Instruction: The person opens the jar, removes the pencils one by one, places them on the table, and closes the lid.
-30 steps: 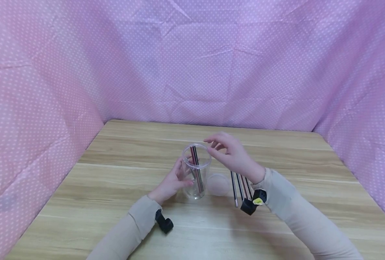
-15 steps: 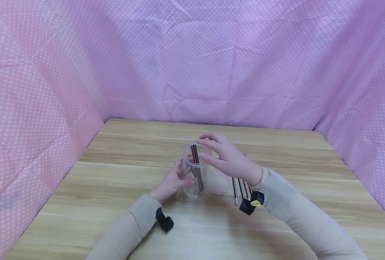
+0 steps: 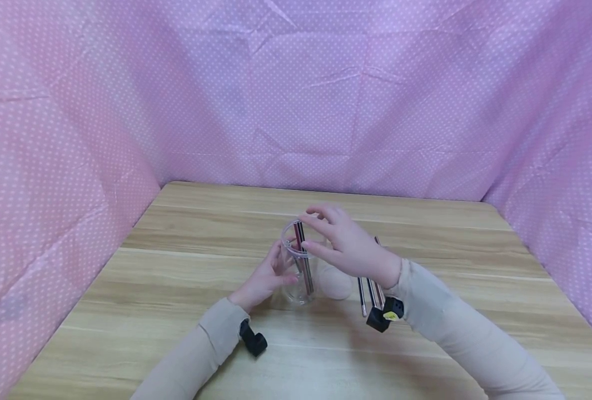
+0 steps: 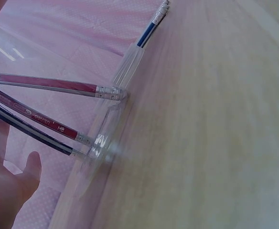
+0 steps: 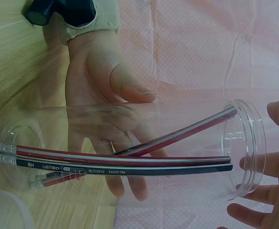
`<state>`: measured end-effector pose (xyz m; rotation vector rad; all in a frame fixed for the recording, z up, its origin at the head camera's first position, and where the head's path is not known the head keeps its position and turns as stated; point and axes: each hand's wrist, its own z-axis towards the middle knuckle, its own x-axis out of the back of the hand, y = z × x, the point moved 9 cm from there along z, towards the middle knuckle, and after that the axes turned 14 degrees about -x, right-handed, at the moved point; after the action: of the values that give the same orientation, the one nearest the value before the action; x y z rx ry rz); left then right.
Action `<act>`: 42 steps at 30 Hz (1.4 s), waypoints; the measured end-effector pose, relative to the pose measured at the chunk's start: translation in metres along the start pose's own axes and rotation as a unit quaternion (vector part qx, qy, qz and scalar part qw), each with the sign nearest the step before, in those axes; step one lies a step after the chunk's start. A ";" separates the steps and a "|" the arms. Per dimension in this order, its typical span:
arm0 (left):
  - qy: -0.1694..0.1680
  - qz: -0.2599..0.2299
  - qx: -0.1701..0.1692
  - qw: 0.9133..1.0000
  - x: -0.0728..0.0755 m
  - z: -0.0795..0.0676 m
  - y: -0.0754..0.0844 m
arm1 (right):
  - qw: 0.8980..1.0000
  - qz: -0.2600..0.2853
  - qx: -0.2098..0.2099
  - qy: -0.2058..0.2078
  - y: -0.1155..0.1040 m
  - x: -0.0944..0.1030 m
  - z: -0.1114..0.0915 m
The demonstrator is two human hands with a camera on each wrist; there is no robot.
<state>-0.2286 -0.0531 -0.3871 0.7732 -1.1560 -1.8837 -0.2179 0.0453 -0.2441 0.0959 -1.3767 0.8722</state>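
A clear plastic cup [image 3: 301, 300] stands upright on the table, holding several striped pencils [image 5: 177, 162], red and black, with their silver ferrule ends at the bottom. My left hand [image 3: 262, 282] holds the cup from its left side, thumb in front and fingers around the back. Over the right side of the rim is my right hand [image 3: 343, 244], its fingers spread and holding nothing; whether the fingertips touch the rim I cannot tell. Beneath my right wrist, more pencils [image 3: 362, 297] lie on the table, partly hidden by the hand and forearm.
A round translucent lid [image 3: 336, 283] lies flat just right of the cup. The wooden table [image 3: 175, 233] ends at a pink dotted cloth [image 3: 296, 111] hung behind and at both sides. Black wrist cameras [image 3: 254, 344] hang low near the tabletop.
My right hand has moved left over the cup's rim, its thumb now in front of the pencil tops. The left hand and the cup have stayed in place.
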 end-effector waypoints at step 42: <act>0.002 0.025 0.024 0.999 -0.002 -0.005 -0.001 | 0.992 0.037 0.071 0.093 -0.007 0.008 -0.012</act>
<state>-0.2239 -0.0534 -0.3903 0.7674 -1.2114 -1.8172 -0.2050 0.0506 -0.2373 0.0701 -1.1494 1.0159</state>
